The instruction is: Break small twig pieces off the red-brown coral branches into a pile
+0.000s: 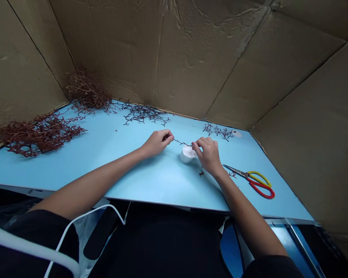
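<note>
Dark sleeve (37, 239) at bottom, bare forearms (87, 189) run up over blue tabletop (127, 181). L hand (157, 143) clenched, fingers pinching one end of thin dark twig (182, 143); R hand (206, 154) fingertips pinching other end. Twig lies roughly side-to-side betw hands, long axis across body, just above white cup (187, 154), R hand nearer cup. Red-and-yellow scissors (256, 184) lie right of R hand, blades toward it.
</note>
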Demonstrator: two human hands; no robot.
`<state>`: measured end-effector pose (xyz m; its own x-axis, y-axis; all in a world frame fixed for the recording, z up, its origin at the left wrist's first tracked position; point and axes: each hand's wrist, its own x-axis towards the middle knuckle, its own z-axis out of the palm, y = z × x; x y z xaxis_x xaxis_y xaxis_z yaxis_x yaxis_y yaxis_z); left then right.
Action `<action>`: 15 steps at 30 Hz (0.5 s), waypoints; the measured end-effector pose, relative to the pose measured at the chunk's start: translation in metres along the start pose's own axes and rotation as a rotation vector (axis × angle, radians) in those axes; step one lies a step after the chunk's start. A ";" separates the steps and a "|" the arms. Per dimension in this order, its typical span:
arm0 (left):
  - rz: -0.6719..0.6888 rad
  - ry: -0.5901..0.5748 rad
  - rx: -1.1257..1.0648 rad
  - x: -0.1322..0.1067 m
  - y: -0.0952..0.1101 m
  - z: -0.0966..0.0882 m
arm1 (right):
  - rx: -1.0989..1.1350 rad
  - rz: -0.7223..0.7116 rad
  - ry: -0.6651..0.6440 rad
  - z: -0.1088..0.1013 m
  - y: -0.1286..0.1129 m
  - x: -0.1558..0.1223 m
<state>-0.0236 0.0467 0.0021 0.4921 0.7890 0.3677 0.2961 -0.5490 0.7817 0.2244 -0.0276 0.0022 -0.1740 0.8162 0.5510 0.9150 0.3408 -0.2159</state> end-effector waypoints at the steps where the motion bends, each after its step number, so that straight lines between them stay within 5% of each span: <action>1: 0.003 -0.005 -0.009 -0.001 0.000 0.001 | 0.016 0.013 0.019 0.000 0.001 -0.002; 15: 0.025 -0.052 -0.024 -0.003 0.001 0.015 | 0.206 0.077 0.124 -0.009 0.014 -0.011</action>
<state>-0.0124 0.0396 -0.0064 0.5414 0.7592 0.3612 0.2636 -0.5612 0.7846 0.2423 -0.0360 0.0009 -0.0492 0.7843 0.6185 0.8280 0.3783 -0.4140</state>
